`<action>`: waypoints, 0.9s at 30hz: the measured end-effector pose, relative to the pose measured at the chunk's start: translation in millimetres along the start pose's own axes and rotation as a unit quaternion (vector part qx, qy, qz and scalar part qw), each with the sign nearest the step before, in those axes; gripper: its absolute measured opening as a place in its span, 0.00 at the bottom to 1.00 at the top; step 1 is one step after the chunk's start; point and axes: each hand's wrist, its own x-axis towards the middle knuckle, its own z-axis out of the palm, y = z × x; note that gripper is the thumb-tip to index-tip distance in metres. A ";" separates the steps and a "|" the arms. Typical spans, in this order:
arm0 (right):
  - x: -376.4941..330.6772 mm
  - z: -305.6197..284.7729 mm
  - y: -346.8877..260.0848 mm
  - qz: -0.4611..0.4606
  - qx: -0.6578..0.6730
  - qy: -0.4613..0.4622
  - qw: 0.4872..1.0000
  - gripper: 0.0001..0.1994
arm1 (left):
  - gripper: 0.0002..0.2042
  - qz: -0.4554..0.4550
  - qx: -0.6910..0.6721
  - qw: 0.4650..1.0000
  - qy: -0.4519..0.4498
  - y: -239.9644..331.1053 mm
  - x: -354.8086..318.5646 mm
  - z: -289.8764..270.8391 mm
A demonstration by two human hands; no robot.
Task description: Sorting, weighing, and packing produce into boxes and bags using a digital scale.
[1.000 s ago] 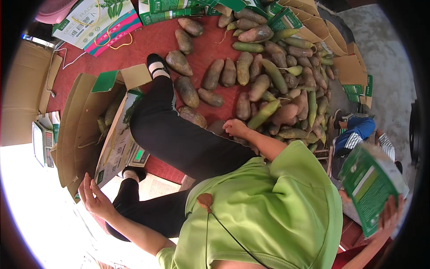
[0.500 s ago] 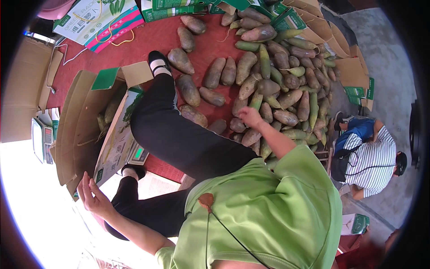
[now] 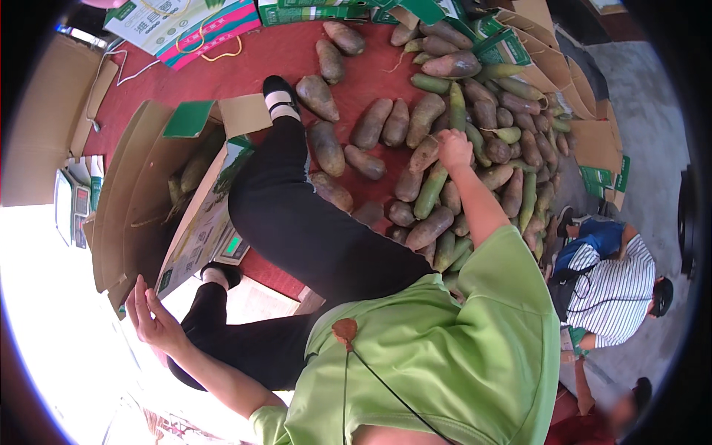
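Observation:
My right hand [image 3: 455,150] is down on a pile of long radishes [image 3: 420,228], its fingers curled over one whose body is mostly hidden beneath the hand. A slim green radish [image 3: 457,107] lies just beyond it, and another green radish [image 3: 430,193] lies on the near side. My left hand [image 3: 153,320] is raised at the near edge of an open cardboard box [image 3: 141,200], fingers apart, holding nothing. A few radishes [image 3: 196,170] lie inside that box, partly in shadow.
Loose radishes [image 3: 317,99] lie on the red mat [image 3: 245,67] past my leg. A scale with a lit display [image 3: 234,248] sits beside the box, another scale [image 3: 72,208] farther left. Cartons [image 3: 567,70] edge the pile. A person in a striped shirt [image 3: 614,285] bends at right.
My right hand has moved away from me across the pile and come down on a radish. My left hand stays beside the box. The whole view has shifted slightly.

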 end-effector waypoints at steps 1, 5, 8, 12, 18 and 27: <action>6.2 4.6 -0.1 -0.009 0.002 -0.003 1.000 0.07 | 0.09 -0.004 0.002 1.000 0.005 -2.9 -1.9 -0.8; 24.3 15.7 0.1 -0.004 -0.096 -0.041 0.995 0.10 | 0.09 -0.028 -0.014 0.999 0.018 -5.2 -6.0 -0.8; 25.6 12.0 -2.7 -0.003 -0.116 -0.073 0.991 0.10 | 0.08 -0.035 0.000 0.999 0.025 -0.9 -3.8 2.1; 26.7 25.0 0.0 -0.017 -0.104 -0.060 0.993 0.06 | 0.08 -0.038 0.000 0.999 0.038 3.4 1.1 3.7; 24.0 49.7 19.8 -0.040 0.044 -0.031 0.998 0.06 | 0.08 -0.043 -0.016 0.998 0.047 3.6 2.2 2.0; -25.9 29.7 29.8 -0.007 0.595 0.001 0.804 0.02 | 0.08 -0.048 -0.021 0.998 0.040 1.3 0.3 -9.1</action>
